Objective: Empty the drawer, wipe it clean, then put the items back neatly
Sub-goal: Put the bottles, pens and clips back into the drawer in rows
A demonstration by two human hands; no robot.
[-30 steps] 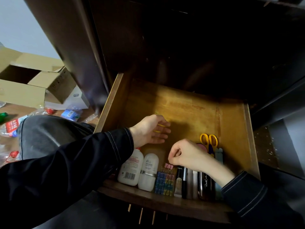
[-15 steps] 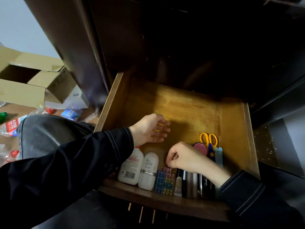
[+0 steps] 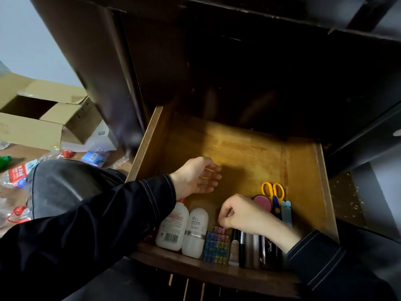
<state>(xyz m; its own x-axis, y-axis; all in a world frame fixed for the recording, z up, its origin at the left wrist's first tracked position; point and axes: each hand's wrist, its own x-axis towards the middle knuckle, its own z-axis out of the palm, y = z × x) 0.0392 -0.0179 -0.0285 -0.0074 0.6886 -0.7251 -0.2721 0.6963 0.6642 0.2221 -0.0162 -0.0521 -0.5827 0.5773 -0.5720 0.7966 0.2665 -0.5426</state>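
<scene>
The wooden drawer (image 3: 249, 157) stands pulled out, its back half bare. Along its front edge lie a white lotion bottle (image 3: 172, 227), a white roll-on (image 3: 195, 231), a block of coloured binder clips (image 3: 217, 246), and several pens and tubes (image 3: 249, 248). Yellow-handled scissors (image 3: 273, 192), a pink round case (image 3: 265, 203) and pale blue sticks (image 3: 286, 213) lie further right. My left hand (image 3: 195, 178) hovers cupped over the drawer floor, thin yellow pieces held among its fingers. My right hand (image 3: 240, 211) pinches a pink clip at the top of the clip block.
The dark cabinet overhangs the drawer's back. To the left, on the floor, sit an open cardboard box (image 3: 43, 118) and scattered plastic bottles (image 3: 17, 172). My knee in grey trousers (image 3: 65, 183) is beside the drawer's left wall.
My right hand has come down and toward me onto the clip block, uncovering the pink round case. My left hand has stayed where it was.
</scene>
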